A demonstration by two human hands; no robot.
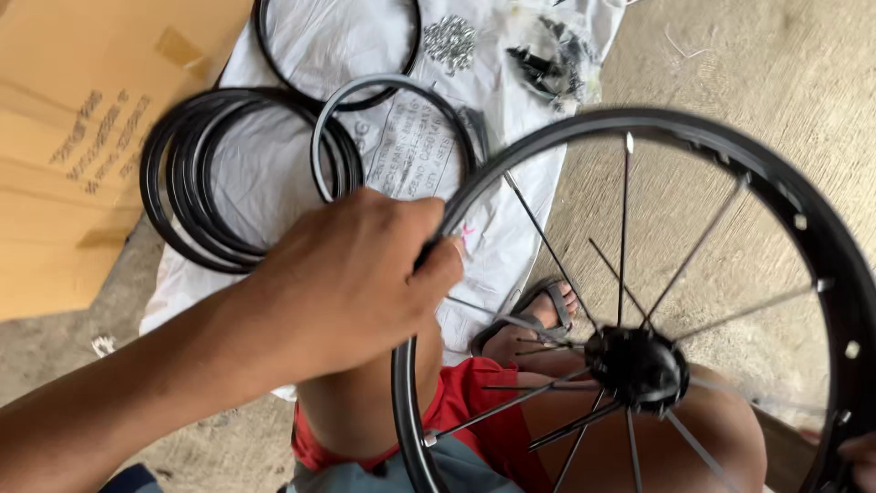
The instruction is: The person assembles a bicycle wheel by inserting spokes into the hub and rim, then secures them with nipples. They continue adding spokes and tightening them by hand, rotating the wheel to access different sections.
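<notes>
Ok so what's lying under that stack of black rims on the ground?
The stack of black rims rests on a white sack spread over concrete. Flattened cardboard lies beside it. Whatever lies beneath the sack is covered.

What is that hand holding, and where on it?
The left hand holds the black spoked wheel by its rim, fingers curled over the upper-left edge. The right hand barely shows at the rim's lower right; its grip cannot be told.

One black metal spoked wheel [639, 365] sits under the fingers [429, 246]. Beyond the fingertips lie two single black round rims [392, 87], one stack of black rims [182, 183], and one heap of small silver metal parts [450, 41].
</notes>
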